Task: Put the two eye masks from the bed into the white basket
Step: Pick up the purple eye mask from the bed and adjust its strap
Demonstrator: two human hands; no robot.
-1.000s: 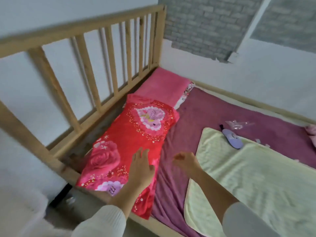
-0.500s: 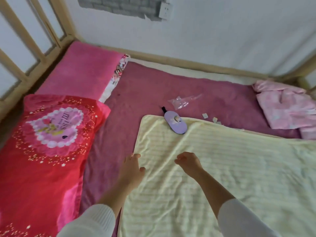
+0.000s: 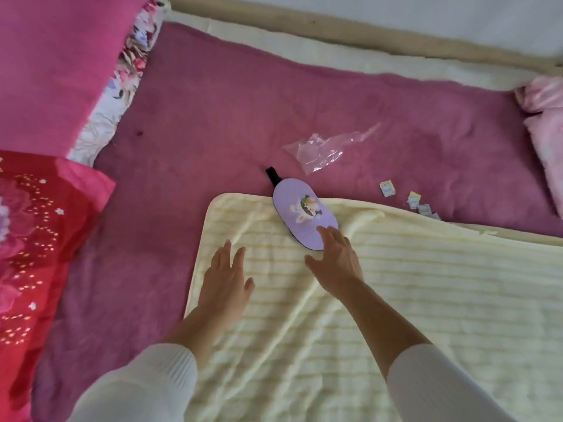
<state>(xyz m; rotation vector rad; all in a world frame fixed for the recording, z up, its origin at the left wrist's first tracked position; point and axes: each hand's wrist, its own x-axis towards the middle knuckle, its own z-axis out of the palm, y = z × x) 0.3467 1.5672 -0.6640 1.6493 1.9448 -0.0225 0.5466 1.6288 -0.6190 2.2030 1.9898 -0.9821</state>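
Observation:
A lilac eye mask (image 3: 300, 210) with a cartoon print and a black strap end lies across the top edge of a pale yellow blanket (image 3: 396, 300) on the bed. My right hand (image 3: 336, 261) is spread open, its fingertips at the mask's near end, holding nothing. My left hand (image 3: 227, 278) hovers open over the blanket's left edge, apart from the mask. Only one eye mask shows. No white basket is in view.
A clear plastic bag (image 3: 326, 149) and several small paper packets (image 3: 409, 199) lie on the magenta sheet (image 3: 213, 117) behind the mask. Pink pillow (image 3: 51, 65) and red floral pillow (image 3: 33, 245) at left. Pink cloth (image 3: 545, 123) at right. Wooden bed rail (image 3: 350, 33) along the far side.
The view has swung from the bed's headboard end down onto the mask. Both hands have reached forward; my right hand has come up to the mask's near end.

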